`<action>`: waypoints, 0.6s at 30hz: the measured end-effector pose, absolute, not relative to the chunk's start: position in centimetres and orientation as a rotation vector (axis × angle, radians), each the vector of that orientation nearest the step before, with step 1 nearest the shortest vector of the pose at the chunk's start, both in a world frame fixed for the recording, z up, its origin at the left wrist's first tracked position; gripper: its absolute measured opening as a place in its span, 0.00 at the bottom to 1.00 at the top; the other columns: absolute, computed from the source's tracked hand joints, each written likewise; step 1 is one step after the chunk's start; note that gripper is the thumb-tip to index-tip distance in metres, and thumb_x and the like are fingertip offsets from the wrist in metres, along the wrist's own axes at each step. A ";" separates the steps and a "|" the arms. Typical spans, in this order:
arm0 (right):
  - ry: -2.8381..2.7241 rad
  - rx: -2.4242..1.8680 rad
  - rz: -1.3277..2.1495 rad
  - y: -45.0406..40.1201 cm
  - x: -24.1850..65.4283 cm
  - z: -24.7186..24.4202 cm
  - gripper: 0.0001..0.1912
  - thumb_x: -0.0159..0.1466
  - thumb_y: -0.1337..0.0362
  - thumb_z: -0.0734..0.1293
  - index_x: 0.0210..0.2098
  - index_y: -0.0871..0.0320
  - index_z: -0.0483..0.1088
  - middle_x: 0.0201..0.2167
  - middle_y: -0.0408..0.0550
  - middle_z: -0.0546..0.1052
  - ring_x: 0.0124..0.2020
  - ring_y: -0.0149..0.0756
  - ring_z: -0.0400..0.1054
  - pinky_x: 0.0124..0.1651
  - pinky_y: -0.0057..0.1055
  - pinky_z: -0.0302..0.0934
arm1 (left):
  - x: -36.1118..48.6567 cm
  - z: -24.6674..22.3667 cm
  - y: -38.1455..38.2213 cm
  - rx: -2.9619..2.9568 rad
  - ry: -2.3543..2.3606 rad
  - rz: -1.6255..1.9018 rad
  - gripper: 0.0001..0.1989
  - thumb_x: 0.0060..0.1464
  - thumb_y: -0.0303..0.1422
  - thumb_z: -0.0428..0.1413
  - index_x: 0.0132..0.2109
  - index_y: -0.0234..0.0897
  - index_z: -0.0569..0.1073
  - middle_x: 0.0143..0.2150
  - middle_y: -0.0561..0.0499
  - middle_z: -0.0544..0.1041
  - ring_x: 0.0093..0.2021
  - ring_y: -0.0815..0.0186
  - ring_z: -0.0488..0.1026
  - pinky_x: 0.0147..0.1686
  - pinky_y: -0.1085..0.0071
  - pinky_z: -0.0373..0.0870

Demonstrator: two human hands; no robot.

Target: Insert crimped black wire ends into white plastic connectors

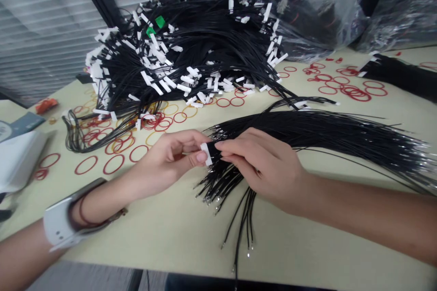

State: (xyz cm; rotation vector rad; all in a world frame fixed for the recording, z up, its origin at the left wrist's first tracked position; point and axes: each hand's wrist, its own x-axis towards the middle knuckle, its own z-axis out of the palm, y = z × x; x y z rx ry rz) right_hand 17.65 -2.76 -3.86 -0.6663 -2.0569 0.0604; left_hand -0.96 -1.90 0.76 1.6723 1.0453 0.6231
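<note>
My left hand (pixel 167 163) pinches a small white plastic connector (pixel 205 153) at the end of a bundle of thin black wires (pixel 307 134). My right hand (pixel 262 163) grips those wires right beside the connector, its fingertips close to my left hand. Silver-tipped wire ends fan out below and to the right of my hands. Behind them lies a large heap of black wires (pixel 177 50) with many white connectors and a few green tags. My hands partly hide the bundle's middle.
Red and orange rubber bands (pixel 119 145) lie scattered on the pale green table (pixel 170 236). Another black wire bundle (pixel 399 72) lies at the right. Clear plastic bags (pixel 317 9) stand at the back right, window blinds (pixel 44 22) at the back left, and white paper (pixel 18 159) at the left.
</note>
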 end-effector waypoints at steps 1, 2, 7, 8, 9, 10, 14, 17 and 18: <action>-2.058 -0.650 0.057 -2.8 17.6 -3.9 0.11 0.61 0.73 0.57 0.42 0.61 0.65 0.28 0.45 0.71 0.30 0.28 0.61 0.36 0.30 0.61 | -1.0 0.7 -2.0 1.683 1.040 0.628 0.02 0.51 0.26 0.53 0.34 0.35 0.70 0.25 0.58 0.68 0.27 0.75 0.63 0.26 0.83 0.60; -2.059 -0.629 0.050 -2.8 17.6 -4.0 0.10 0.61 0.73 0.57 0.41 0.61 0.65 0.28 0.45 0.71 0.30 0.28 0.60 0.35 0.30 0.61 | -1.0 0.7 -2.0 1.697 1.031 0.633 0.02 0.51 0.25 0.53 0.33 0.35 0.70 0.25 0.58 0.68 0.27 0.75 0.63 0.26 0.83 0.60; -2.082 -0.543 0.036 -2.9 17.6 -4.2 0.09 0.59 0.75 0.59 0.39 0.62 0.64 0.28 0.46 0.71 0.30 0.29 0.61 0.35 0.29 0.60 | -0.9 0.7 -2.3 1.717 1.007 0.676 0.03 0.49 0.24 0.54 0.33 0.35 0.71 0.26 0.57 0.69 0.27 0.74 0.64 0.27 0.81 0.62; -2.078 -0.548 0.049 -2.9 17.6 -4.2 0.10 0.59 0.75 0.59 0.39 0.61 0.64 0.28 0.45 0.70 0.30 0.28 0.61 0.35 0.29 0.60 | -0.8 0.8 -2.2 1.707 1.001 0.682 0.03 0.50 0.24 0.54 0.33 0.35 0.71 0.26 0.57 0.69 0.27 0.74 0.65 0.27 0.81 0.62; -2.068 -0.563 0.064 -2.9 17.7 -4.1 0.10 0.59 0.75 0.59 0.39 0.61 0.64 0.29 0.45 0.70 0.31 0.28 0.61 0.35 0.29 0.61 | -0.7 0.8 -2.2 1.694 0.986 0.696 0.03 0.50 0.24 0.54 0.33 0.35 0.71 0.25 0.57 0.70 0.27 0.75 0.65 0.27 0.82 0.62; -2.049 -0.585 0.075 -2.8 17.7 -3.9 0.10 0.59 0.75 0.59 0.39 0.61 0.65 0.29 0.46 0.70 0.31 0.29 0.61 0.36 0.29 0.61 | -0.7 0.8 -2.1 1.679 0.970 0.711 0.03 0.50 0.24 0.54 0.33 0.36 0.71 0.25 0.58 0.70 0.27 0.75 0.65 0.27 0.83 0.63; -2.084 -0.656 0.056 -2.0 17.9 -2.2 0.17 0.56 0.68 0.64 0.45 0.65 0.64 0.37 0.54 0.66 0.38 0.34 0.60 0.39 0.32 0.60 | -0.4 1.1 -1.8 1.656 0.931 0.826 0.03 0.51 0.25 0.54 0.34 0.36 0.71 0.25 0.56 0.72 0.26 0.75 0.67 0.28 0.82 0.65; -2.218 -0.692 0.214 -0.8 18.5 0.0 0.15 0.55 0.66 0.65 0.42 0.64 0.66 0.32 0.49 0.68 0.33 0.31 0.62 0.35 0.29 0.59 | -0.1 1.6 -1.6 1.668 0.915 0.885 0.03 0.51 0.27 0.55 0.35 0.35 0.71 0.26 0.55 0.73 0.27 0.73 0.69 0.30 0.80 0.67; -2.218 -0.725 0.323 -0.4 18.8 0.7 0.12 0.55 0.66 0.65 0.38 0.62 0.67 0.28 0.44 0.68 0.29 0.28 0.61 0.32 0.27 0.58 | 0.0 1.8 -1.6 1.661 0.921 0.904 0.05 0.51 0.28 0.55 0.37 0.35 0.70 0.27 0.55 0.73 0.28 0.73 0.69 0.31 0.80 0.67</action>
